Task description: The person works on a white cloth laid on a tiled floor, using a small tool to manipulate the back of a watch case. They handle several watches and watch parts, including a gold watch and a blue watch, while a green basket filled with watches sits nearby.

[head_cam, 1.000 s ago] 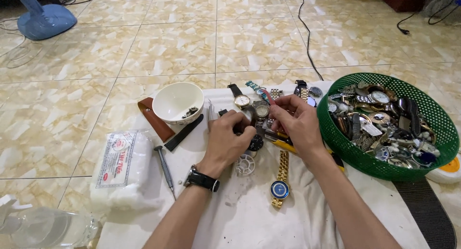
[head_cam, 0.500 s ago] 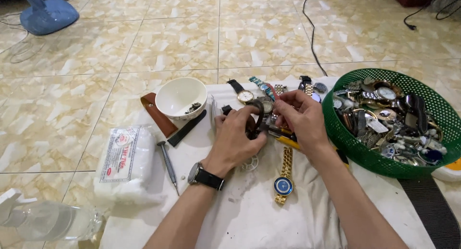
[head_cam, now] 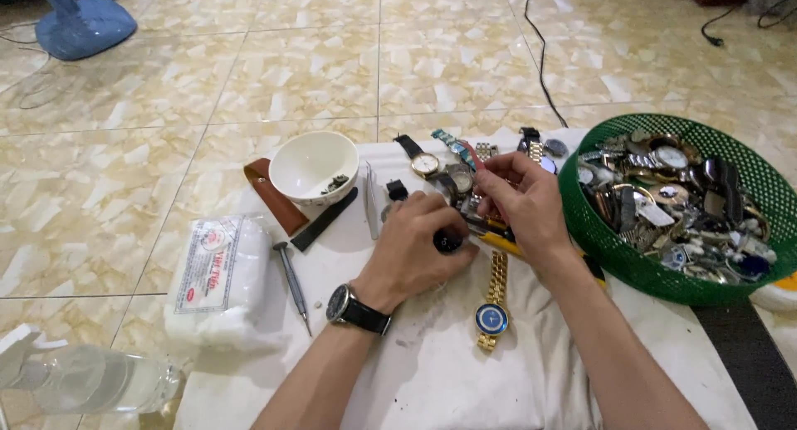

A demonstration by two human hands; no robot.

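Observation:
My left hand [head_cam: 419, 247], with a black wristwatch on its wrist, is closed around a small dark watch [head_cam: 448, 241] on the white cloth [head_cam: 448, 372]. My right hand [head_cam: 519, 202] pinches a thin red-tipped tool [head_cam: 473, 153] just above that watch. A gold watch with a blue dial [head_cam: 492, 307] lies on the cloth just below both hands. Several more watches [head_cam: 432, 160] lie in a row beyond my fingers.
A green mesh basket [head_cam: 656, 276] full of watches stands at the right. A white bowl [head_cam: 314, 166], brown strap, black strap and screwdriver [head_cam: 292, 285] lie left of my hands. A white packet [head_cam: 217, 280] and clear bottle sit at the far left on the tiled floor.
Both hands stayed over the same spot. My left hand has lowered the dark watch toward the cloth and my right hand has lifted the red-tipped tool slightly.

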